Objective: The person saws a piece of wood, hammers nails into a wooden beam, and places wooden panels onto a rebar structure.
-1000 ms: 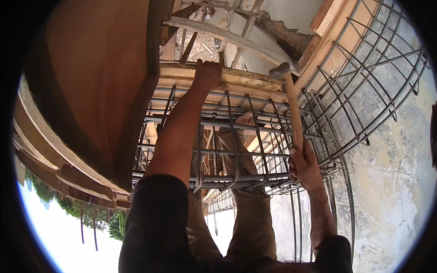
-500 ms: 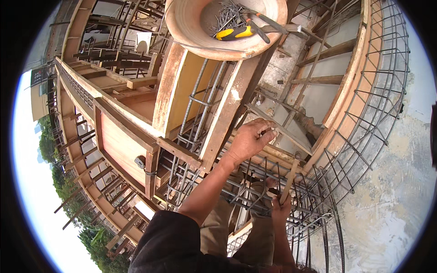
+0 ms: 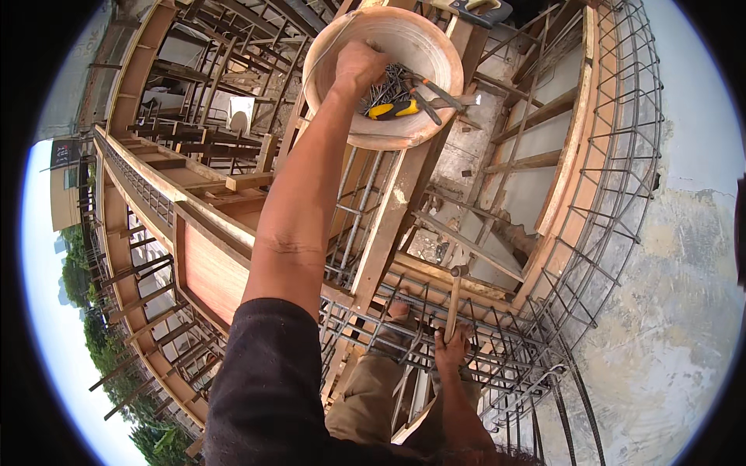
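Observation:
My left hand (image 3: 360, 65) reaches down into a wide, pale, worn bowl (image 3: 324, 50), beside a pile of nails (image 3: 392, 84). Its fingers bend downward and their tips are hidden, so I cannot tell whether they hold any nails. In the bowl, next to the nails, lie a yellow and black utility knife (image 3: 392, 110) and a tool with dark handles and orange parts (image 3: 435, 93), which leans over the rim. Lower down, my right hand (image 3: 451, 348) is closed round the wooden handle of a hammer (image 3: 453, 304), held upright with its head at the top.
The bowl rests on timber beams (image 3: 396, 190) of a formwork. Steel reinforcing bars (image 3: 412, 330) run across below, near my legs. A curved rebar cage (image 3: 606, 186) follows the grey wall (image 3: 668, 334) at right. A handsaw (image 3: 482, 11) lies beyond the bowl. Open gaps show between the timbers.
My left hand has moved from above the beam at centre up into the bowl. The view has shifted, so the bowl sits lower. My right hand still grips the hammer.

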The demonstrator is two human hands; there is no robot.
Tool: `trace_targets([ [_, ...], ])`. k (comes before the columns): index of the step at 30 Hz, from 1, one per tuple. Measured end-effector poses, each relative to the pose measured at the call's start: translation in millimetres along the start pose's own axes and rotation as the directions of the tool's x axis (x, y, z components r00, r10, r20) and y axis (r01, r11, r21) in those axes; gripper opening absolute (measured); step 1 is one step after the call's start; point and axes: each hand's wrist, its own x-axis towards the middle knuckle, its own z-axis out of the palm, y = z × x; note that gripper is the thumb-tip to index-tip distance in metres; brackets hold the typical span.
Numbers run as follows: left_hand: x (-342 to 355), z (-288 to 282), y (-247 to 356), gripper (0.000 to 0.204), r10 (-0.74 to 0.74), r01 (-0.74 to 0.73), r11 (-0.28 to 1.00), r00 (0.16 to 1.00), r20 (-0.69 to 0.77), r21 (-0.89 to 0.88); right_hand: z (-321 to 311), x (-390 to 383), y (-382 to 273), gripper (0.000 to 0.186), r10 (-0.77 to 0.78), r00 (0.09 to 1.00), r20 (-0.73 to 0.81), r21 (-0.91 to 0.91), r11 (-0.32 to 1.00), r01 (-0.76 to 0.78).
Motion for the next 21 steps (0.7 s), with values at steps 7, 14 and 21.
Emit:
trace_targets([
  [7, 36.6, 50.1, -46.9, 0.038, 0.047, -0.006, 0.941, 0.993, -0.112, 0.340, -12.3, -5.5, -27.6, 0.053, 0.066, 0.981, 0.181, -0.105, 0.993, -0.048],
  [14, 45.8, 59.7, -38.7, 0.046, -0.026, 0.044, 0.965, 0.997, -0.074, 0.260, -13.7, -2.2, -23.6, 0.039, 0.023, 0.994, 0.106, -0.070, 0.997, -0.016],
  [21, 128.3, 32.4, -86.4, 0.041, 0.040, -0.003, 0.843, 0.997, -0.058, 0.537, 1.9, -6.0, -46.4, 0.038, -0.039, 0.990, 0.136, -0.080, 0.995, 0.050],
])
